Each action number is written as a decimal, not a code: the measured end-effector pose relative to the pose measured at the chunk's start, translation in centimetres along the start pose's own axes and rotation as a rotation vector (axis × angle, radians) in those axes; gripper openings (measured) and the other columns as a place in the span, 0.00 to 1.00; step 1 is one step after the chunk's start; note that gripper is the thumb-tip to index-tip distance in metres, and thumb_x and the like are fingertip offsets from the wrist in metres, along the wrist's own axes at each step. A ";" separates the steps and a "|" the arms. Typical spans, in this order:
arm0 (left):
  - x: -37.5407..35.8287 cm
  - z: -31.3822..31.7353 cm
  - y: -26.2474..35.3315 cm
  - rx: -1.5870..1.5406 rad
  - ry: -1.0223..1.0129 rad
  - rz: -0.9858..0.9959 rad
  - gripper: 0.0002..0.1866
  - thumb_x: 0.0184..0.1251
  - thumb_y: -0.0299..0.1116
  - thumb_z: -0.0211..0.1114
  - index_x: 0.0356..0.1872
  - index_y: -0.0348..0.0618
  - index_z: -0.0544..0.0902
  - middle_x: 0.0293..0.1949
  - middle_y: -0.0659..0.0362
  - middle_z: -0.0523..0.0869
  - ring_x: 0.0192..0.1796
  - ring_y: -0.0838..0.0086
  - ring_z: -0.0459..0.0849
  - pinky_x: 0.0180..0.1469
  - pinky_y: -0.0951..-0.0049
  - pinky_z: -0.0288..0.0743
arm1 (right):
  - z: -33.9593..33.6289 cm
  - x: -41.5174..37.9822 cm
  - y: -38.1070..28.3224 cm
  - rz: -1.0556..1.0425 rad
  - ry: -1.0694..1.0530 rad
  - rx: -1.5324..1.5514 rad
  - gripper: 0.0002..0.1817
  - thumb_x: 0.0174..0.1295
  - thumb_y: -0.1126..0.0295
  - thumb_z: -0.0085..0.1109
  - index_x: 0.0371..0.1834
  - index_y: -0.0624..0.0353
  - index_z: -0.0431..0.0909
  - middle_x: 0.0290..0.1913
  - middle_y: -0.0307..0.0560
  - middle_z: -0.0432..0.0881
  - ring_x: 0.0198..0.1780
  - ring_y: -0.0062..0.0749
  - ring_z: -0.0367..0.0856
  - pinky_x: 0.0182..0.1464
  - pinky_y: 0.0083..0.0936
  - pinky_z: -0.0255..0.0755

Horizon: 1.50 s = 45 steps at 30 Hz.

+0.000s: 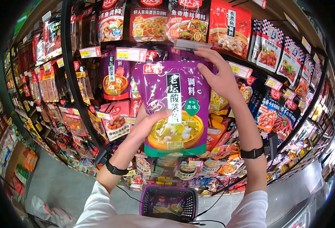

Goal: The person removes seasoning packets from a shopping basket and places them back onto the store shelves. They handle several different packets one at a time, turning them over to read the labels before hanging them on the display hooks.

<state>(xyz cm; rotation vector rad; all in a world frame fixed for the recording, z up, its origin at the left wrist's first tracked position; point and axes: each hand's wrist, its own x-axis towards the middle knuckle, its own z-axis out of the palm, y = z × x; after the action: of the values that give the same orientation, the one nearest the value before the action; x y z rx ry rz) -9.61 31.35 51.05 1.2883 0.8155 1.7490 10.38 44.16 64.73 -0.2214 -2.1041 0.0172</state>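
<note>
A large purple seasoning packet (160,87) with a yellow soup bowl printed on it is held upright before the shelf. My left hand (149,121) grips its left side, thumb across the front and fingers hidden behind. At the packet's top right corner is my right hand (217,72), its thumb on the front edge and its fingers reaching up behind, near a clear price-tag holder (192,44). A similar purple packet (115,78) hangs on the shelf to the left.
Red packets (149,22) hang in the row above, with price tags (131,54) below them. A dark upright post (72,76) stands at the left. Below my arms, a purple-rimmed basket (146,197) with packets inside sits on the grey floor (65,178).
</note>
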 end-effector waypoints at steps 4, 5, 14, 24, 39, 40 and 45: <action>2.5 0.2 0.8 0.157 -0.068 0.086 0.33 0.56 0.31 0.74 0.63 0.35 0.72 0.53 0.55 0.84 0.55 0.71 0.82 0.60 0.68 0.74 | -0.2 0.1 0.0 -0.061 0.000 -0.094 0.18 0.62 0.73 0.62 0.56 0.59 0.80 0.59 0.48 0.78 0.62 0.41 0.78 0.65 0.32 0.69; 2.9 0.6 1.1 0.166 -0.088 0.146 0.32 0.56 0.30 0.75 0.63 0.36 0.73 0.53 0.56 0.84 0.54 0.72 0.81 0.60 0.69 0.73 | -0.3 0.1 -0.1 -0.067 0.009 -0.117 0.18 0.61 0.72 0.62 0.55 0.58 0.80 0.57 0.48 0.79 0.60 0.44 0.79 0.63 0.33 0.71; 7.3 -1.2 -1.1 0.264 -0.160 0.296 0.36 0.52 0.29 0.78 0.63 0.38 0.71 0.53 0.57 0.83 0.56 0.72 0.80 0.61 0.67 0.74 | -0.1 -0.1 -0.1 -0.225 0.116 -0.318 0.20 0.56 0.71 0.64 0.53 0.57 0.79 0.53 0.48 0.78 0.56 0.47 0.76 0.60 0.40 0.71; 9.5 -1.9 -5.2 0.289 -0.062 0.357 0.33 0.49 0.28 0.79 0.57 0.39 0.73 0.48 0.59 0.83 0.50 0.75 0.82 0.55 0.70 0.77 | 1.5 -1.7 0.7 -0.275 0.067 -0.395 0.14 0.51 0.74 0.66 0.40 0.59 0.75 0.52 0.49 0.79 0.58 0.48 0.75 0.61 0.42 0.68; 10.3 -2.6 -5.8 0.215 -0.051 0.358 0.34 0.50 0.23 0.78 0.60 0.37 0.72 0.52 0.57 0.84 0.53 0.72 0.82 0.58 0.68 0.77 | 3.0 -2.1 2.7 -0.198 0.051 -0.315 0.20 0.55 0.69 0.63 0.51 0.62 0.76 0.51 0.57 0.80 0.56 0.55 0.76 0.61 0.45 0.70; 10.4 -2.7 -5.8 0.209 -0.048 0.355 0.34 0.50 0.23 0.78 0.60 0.37 0.73 0.52 0.57 0.84 0.54 0.72 0.82 0.58 0.67 0.77 | 3.1 -2.0 2.7 -0.185 0.050 -0.334 0.21 0.55 0.68 0.63 0.53 0.62 0.77 0.52 0.57 0.80 0.56 0.54 0.76 0.61 0.45 0.69; 10.6 -2.6 -5.5 0.185 -0.096 0.356 0.36 0.52 0.26 0.78 0.64 0.37 0.71 0.55 0.56 0.82 0.56 0.71 0.81 0.60 0.68 0.74 | 2.6 -1.5 1.6 -0.149 0.006 -0.432 0.23 0.57 0.68 0.64 0.57 0.61 0.78 0.53 0.55 0.82 0.59 0.50 0.76 0.62 0.42 0.69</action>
<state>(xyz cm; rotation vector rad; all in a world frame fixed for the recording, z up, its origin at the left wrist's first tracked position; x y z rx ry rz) -12.61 43.20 50.39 1.7119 0.7396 1.9002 9.14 45.69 61.92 -0.3200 -2.0928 -0.5289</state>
